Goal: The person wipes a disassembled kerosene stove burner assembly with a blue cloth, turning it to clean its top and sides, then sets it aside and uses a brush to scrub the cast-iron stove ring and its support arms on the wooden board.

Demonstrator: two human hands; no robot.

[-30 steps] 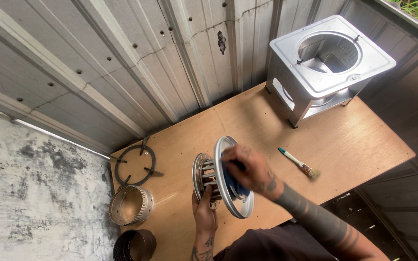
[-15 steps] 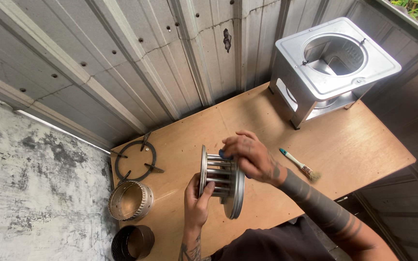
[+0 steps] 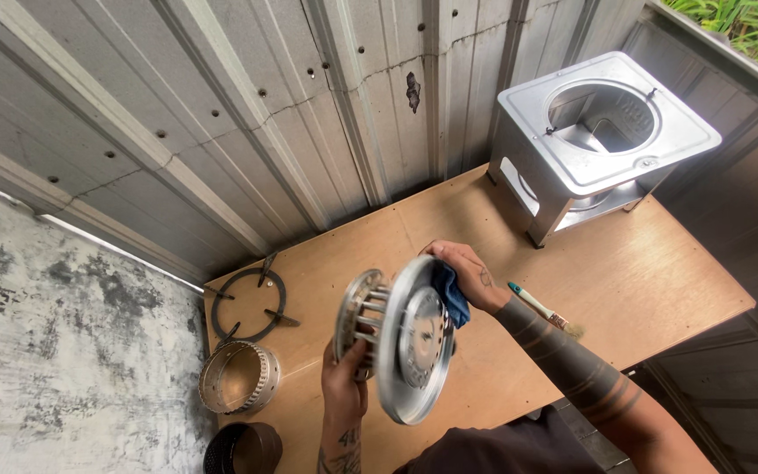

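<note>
- Two hands are engaged on one metal burner assembly [image 3: 396, 338], held above the bench [image 3: 660, 290] near its 6 o'clock edge.
- The left hand [image 3: 344, 386] is closed around the slotted lower end from below.
- The right hand [image 3: 467, 272] is curled over the disc rim at 1 o'clock, a blue cloth [image 3: 452, 294] pressed beneath it.
- Wiping is judged best done with the assembly kept steady and the cloth run along the rim.
- At 9 o'clock a perforated metal ring [image 3: 239, 377] and a dark cup [image 3: 243, 449] are seen; their contents cannot be told.
- The stove housing [image 3: 603, 140] at 1 o'clock shows an open well.
</note>
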